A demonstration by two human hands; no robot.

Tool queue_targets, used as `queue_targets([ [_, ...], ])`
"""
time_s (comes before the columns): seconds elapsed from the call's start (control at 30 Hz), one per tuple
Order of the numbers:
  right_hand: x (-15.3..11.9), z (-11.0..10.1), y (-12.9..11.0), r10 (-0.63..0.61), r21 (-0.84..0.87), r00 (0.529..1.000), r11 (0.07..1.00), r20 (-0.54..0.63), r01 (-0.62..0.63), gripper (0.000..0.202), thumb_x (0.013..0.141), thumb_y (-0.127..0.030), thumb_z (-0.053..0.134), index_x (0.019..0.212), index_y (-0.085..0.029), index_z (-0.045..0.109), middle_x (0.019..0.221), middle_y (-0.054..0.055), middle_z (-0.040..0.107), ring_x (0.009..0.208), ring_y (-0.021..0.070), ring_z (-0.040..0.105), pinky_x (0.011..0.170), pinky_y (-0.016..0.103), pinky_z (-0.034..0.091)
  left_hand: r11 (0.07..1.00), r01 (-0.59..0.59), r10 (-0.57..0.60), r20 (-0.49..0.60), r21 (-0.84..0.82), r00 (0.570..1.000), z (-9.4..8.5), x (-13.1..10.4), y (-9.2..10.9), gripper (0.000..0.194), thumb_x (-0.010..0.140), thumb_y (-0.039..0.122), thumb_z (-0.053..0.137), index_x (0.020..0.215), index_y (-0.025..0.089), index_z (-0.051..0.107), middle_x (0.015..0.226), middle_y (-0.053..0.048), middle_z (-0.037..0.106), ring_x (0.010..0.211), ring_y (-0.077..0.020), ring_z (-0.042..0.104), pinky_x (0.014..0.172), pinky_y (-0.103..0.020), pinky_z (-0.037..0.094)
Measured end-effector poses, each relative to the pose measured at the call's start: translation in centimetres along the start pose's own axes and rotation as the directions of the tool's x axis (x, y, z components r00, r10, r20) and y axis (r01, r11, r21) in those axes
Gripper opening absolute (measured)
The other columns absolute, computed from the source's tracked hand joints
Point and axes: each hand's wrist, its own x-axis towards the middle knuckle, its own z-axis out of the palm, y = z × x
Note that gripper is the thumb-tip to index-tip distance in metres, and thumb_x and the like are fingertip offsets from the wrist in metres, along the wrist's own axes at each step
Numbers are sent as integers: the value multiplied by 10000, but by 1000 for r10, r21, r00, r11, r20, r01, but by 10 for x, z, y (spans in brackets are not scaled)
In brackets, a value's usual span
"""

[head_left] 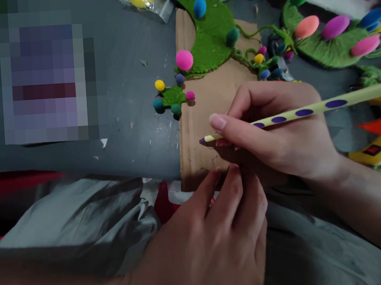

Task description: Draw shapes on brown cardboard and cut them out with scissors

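Note:
My right hand (273, 124) is closed around a pale yellow pencil (305, 112) with purple oval spots. Its dark tip points left, at the surface of a brown cardboard piece (218, 89) or just above it. Faint pencil marks show on the cardboard below the tip. My left hand (221, 218) has its bent fingertips on the near edge of the cardboard; the thumb is hidden. A green fuzzy curved shape (209, 34) with coloured egg-shaped beads lies across the cardboard's far part. By the left edge sits a small green star-like piece (173, 96) with beads at its points.
Another green beaded shape (329, 43) lies at the far right. A clear bag (150, 5) with a yellow thing stands at the back. Yellow-handled tool (371, 148), partly hidden, is beside my right wrist. Small scraps dot the grey table (125, 77). A pixelated patch covers the upper left.

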Motion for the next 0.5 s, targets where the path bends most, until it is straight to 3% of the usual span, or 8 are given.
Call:
queue_targets([
  [0.13, -2, 2, -1, -26, 3, 1000, 1000, -14, 26, 261, 804, -348, 857, 717, -205, 657, 634, -7, 703, 506, 158, 666, 419, 265, 510, 999, -23, 24, 15, -45, 1000, -1, 2, 0, 493, 1025, 156, 290, 1406, 56, 587, 1468, -180, 582, 1270, -311, 621, 1036, -416, 534],
  [0.27, -2, 4, 3, -59, 14, 997, 998, -50, 60, 293, 824, -376, 842, 694, -216, 633, 640, -5, 712, 552, 157, 697, 452, 254, 533, 997, -23, 23, 3, -76, 1000, -2, 5, -3, 401, 1025, 132, 359, 1290, 89, 657, 1405, -145, 628, 1216, -285, 636, 993, -398, 542],
  [0.4, 0, 7, 11, -147, 51, 987, 987, -61, 150, 275, 862, -341, 803, 700, -208, 626, 633, -10, 703, 533, 130, 668, 458, 233, 508, 999, -50, 51, 52, -15, 997, -4, 10, -5, 367, 1020, 115, 377, 1255, 101, 658, 1379, -152, 631, 1180, -284, 648, 886, -389, 578],
  [0.5, 0, 8, 12, -156, 119, 985, 979, -78, 165, 294, 848, -329, 813, 685, -198, 607, 583, -22, 659, 528, 117, 650, 471, 216, 504, 997, -62, 58, 73, 54, 996, -3, 9, -1, 395, 993, 90, 372, 1291, 39, 626, 1339, -202, 629, 1185, -308, 643, 911, -406, 577],
])
